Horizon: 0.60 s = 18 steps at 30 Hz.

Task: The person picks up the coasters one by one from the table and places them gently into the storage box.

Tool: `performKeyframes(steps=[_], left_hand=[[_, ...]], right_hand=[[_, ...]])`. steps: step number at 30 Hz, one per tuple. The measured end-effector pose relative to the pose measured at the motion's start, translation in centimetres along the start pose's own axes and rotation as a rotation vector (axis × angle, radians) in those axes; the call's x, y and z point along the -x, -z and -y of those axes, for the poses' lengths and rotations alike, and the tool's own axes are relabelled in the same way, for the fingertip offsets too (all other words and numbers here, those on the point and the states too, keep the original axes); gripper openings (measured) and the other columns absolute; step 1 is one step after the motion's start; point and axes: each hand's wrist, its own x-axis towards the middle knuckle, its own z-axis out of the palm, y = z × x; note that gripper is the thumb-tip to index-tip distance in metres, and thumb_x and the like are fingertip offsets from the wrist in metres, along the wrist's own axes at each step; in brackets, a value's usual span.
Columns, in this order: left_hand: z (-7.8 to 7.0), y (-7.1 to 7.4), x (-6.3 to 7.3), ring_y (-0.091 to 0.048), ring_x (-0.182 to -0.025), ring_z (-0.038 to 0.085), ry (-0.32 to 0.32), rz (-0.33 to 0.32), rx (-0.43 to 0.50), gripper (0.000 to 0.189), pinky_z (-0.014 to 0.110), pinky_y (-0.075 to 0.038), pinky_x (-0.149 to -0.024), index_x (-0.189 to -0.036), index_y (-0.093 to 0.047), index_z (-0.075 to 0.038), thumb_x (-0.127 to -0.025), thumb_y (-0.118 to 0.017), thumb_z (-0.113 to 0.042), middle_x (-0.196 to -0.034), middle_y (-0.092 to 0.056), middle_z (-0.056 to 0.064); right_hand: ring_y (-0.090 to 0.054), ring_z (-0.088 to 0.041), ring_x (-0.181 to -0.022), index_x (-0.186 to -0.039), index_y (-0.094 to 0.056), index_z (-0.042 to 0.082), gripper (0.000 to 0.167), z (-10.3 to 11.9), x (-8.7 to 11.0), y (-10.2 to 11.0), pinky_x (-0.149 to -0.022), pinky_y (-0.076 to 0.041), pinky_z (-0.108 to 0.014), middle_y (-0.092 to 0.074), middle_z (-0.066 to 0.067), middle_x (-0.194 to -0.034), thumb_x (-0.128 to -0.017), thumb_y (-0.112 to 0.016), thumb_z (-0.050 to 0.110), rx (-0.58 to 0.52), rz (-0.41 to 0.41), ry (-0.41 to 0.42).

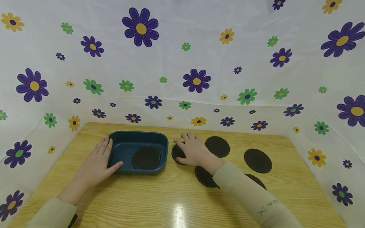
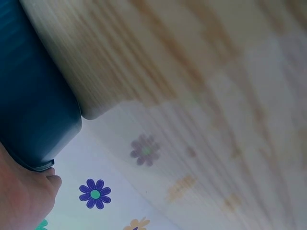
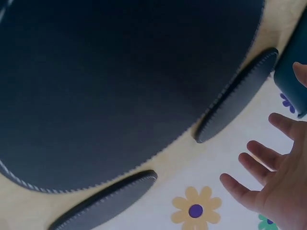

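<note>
Left hand (image 1: 95, 164) against a blue tray (image 1: 121, 153), right hand (image 1: 194, 151) over a black disc (image 1: 178, 153) just beside it.
Fingers straight at the tray's left rim; an inner disc (image 1: 146, 157) flat inside, right of centre; then fingers spread, gripping nothing, contact below unclear; farther right, four more discs (image 1: 258, 160) on the wooden worktop (image 1: 142, 199).

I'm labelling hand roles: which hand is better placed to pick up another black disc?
Probably the right hand: it reaches over a loose black disc. The left hand rests at the left end of the blue tray, which lies between it and that disc.
</note>
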Motion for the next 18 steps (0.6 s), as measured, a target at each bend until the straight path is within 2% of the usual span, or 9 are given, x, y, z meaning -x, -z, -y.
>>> performKeyframes(steps=[4, 11, 18], left_hand=[[0.1, 0.0, 0.0, -0.018, -0.161, 0.052, -0.001, -0.003, -0.001, 0.106, 0.058, -0.015, -0.135, -0.164, -0.017, 0.013, -0.102, -0.060, -0.062, -0.173, -0.016, 0.035], [-0.1, 0.1, 0.0, -0.020, -0.161, 0.052, -0.005, -0.011, -0.015, 0.106, 0.062, -0.023, -0.132, -0.164, -0.020, 0.013, -0.101, -0.061, -0.062, -0.172, -0.018, 0.035], [-0.2, 0.3, -0.1, -0.019, -0.161, 0.052, 0.003, 0.007, -0.011, 0.107, 0.061, -0.020, -0.133, -0.165, -0.017, 0.012, -0.101, -0.060, -0.063, -0.173, -0.016, 0.034]], right_hand=[[-0.044, -0.036, -0.148, -0.163, -0.041, 0.024, 0.080, 0.1, -0.1, -0.6, -0.111, -0.050, -0.059, -0.043, -0.016, -0.161, -0.099, -0.061, 0.066, -0.017, 0.034, -0.018], [-0.044, -0.037, -0.150, -0.165, -0.039, 0.025, 0.083, 0.2, -0.3, -1.3, -0.115, -0.048, -0.063, -0.040, -0.018, -0.165, -0.098, -0.061, 0.068, -0.034, 0.090, -0.038], [-0.042, -0.038, -0.152, -0.166, -0.037, 0.026, 0.081, 0.0, -0.4, -1.9, -0.116, -0.047, -0.062, -0.039, -0.017, -0.165, -0.099, -0.059, 0.067, -0.068, 0.118, -0.034]])
